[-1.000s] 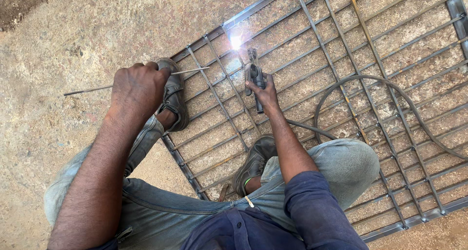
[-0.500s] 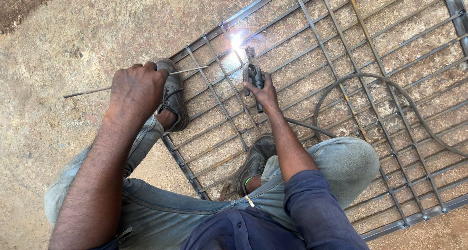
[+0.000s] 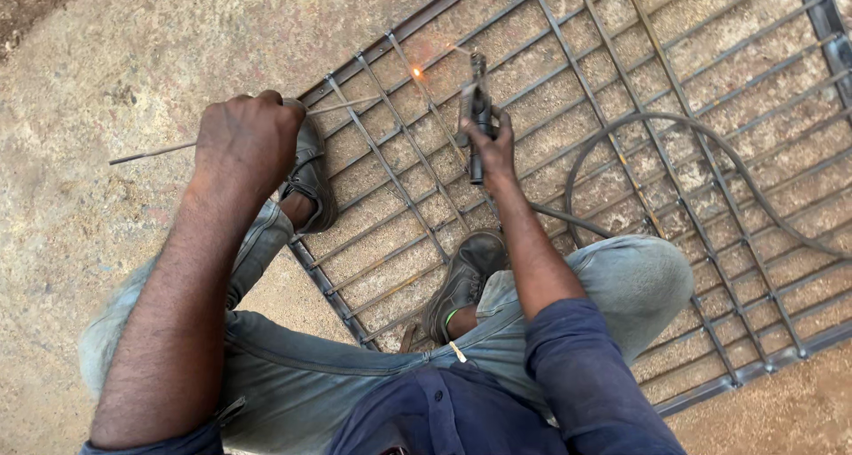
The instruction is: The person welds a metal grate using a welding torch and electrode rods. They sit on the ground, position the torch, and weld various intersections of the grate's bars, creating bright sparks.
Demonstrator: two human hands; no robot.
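Your right hand [image 3: 493,150] is closed in a full grip around one dark welding holder [image 3: 477,118], fingers wrapped about its handle. One short rod [image 3: 461,52] projects from the top of the holder toward one small orange glow [image 3: 416,72] on a bar of the grille.

Your left hand [image 3: 250,141] is closed in a fist around one thin metal rod [image 3: 151,152]. The rod runs out to the left over the ground and to the right toward the grille; how the fingertips sit on it cannot be told from this side.

One metal grille [image 3: 621,126] lies flat on the sandy concrete ground [image 3: 115,55]. It consists of a dark outer frame, many thin parallel bars and several crossing bars; the total cannot be counted, since your body covers part of it.

One dark cable [image 3: 674,122] loops across the grille to the right of the holder and returns toward your right knee.

Two dark shoes are visible: the left shoe [image 3: 312,175] rests at the edge of the frame, just beside your left hand, and the right shoe [image 3: 463,277] stands on the bars below your right forearm.
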